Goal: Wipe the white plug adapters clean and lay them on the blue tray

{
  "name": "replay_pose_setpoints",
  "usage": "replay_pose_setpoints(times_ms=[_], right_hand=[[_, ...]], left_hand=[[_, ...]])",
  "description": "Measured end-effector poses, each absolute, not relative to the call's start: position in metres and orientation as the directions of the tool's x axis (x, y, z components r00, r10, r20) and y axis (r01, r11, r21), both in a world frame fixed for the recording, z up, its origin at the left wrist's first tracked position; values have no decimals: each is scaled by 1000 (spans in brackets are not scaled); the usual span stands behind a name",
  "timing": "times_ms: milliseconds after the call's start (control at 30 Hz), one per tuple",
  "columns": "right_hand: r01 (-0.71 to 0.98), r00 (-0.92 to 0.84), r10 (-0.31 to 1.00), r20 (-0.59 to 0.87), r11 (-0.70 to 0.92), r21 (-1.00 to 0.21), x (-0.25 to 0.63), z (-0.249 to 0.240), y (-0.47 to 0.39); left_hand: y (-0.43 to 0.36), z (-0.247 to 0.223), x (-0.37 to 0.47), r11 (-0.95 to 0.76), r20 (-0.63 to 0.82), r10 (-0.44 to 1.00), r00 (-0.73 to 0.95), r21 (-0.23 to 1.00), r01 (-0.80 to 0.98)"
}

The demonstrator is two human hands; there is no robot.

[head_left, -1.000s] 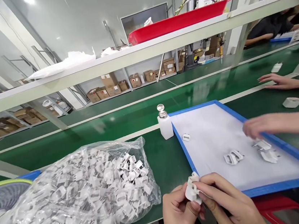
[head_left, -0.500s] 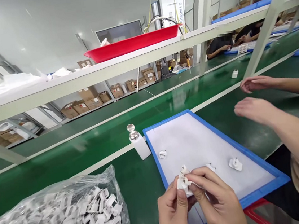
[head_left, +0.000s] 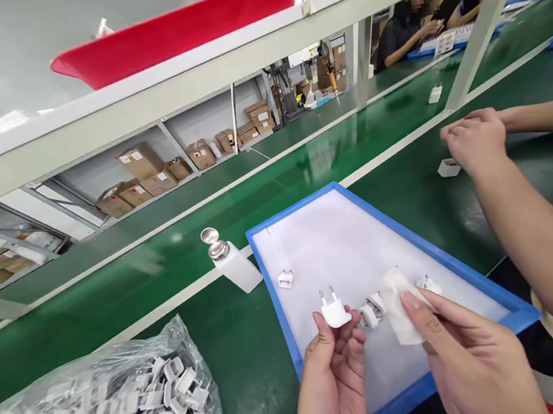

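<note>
Between the thumb and fingers of my left hand [head_left: 333, 361] is a white two-pin plug [head_left: 335, 312], its metal pins pointing up. A folded white cloth [head_left: 401, 309] is pinched in my right hand [head_left: 467, 345], apart from the plug. Both hands are over the blue-rimmed white tray [head_left: 311, 243]. On the tray lie a small white plug piece [head_left: 285, 279] near the left rim and white plug pieces [head_left: 372, 311] between my hands. Another plug [head_left: 430, 284] shows partly behind my right hand.
A white pump bottle [head_left: 236, 265] stands left of the tray. A clear plastic bag [head_left: 178, 393] of white plug parts fills the lower left. At right, a co-worker's hands [head_left: 477, 139] are above the green bench, beside a white piece [head_left: 449, 167]. A red tray [head_left: 184, 30] sits on the shelf overhead.
My hands have moved apart: the left keeps the plug and the right has drawn the cloth away. The co-worker's hands have come together. The view has tilted down.
</note>
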State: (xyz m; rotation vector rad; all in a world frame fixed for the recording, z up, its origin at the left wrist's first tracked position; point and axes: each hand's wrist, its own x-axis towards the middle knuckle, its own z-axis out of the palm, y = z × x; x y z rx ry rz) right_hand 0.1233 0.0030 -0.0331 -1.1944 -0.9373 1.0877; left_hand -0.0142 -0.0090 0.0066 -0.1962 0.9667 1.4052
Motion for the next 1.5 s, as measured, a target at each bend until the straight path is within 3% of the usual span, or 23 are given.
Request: replay_pose_setpoints(times_ms=[67,167,300,500,600,700,867,1100,1200,1333,1500], right_hand=[[-152,229,970,-81,-46,-987,126,-35,2],[-121,126,991,-32,-17,-993,119,-24,1],[-62,-79,993,87,82,-995,100,-10,-3],[-140,-100,994,37,23,-990,86,-18,-16],[-207,-130,991,13,-15,-978,80,-19,-24],[-247,-28,1000,-14,-20,-969,68,-13,-34],[-135,161,982,94,116,-984,54,-2,-42],[138,59,944,325,314,-939,72,-12,-26],[216,112,952,286,258,-942,82,-20,-18],[25,145,985,98,95,-995,86,-24,-11],[-214,-175,984,-12,-50,-976,87,-14,-14]], left_hand=[[-10,10,-16,240,-670,738,-82,374,-896],[-15,12,-16,244,-638,767,-63,381,-892],[-21,7,-12,155,-505,846,-169,537,-829],[-26,-2,-5,-35,-273,811,-518,860,-509],[-26,-2,-5,-38,-230,743,-628,923,-383],[-26,-1,-9,-10,-267,715,-646,920,-392],[-26,0,-16,47,-325,802,-501,871,-489],[-30,6,-24,82,-308,903,-301,809,-582],[-32,8,-25,93,-321,912,-256,768,-633],[-37,6,-27,131,-366,911,-192,697,-705],[-41,-3,-39,321,-324,931,169,505,-801]])
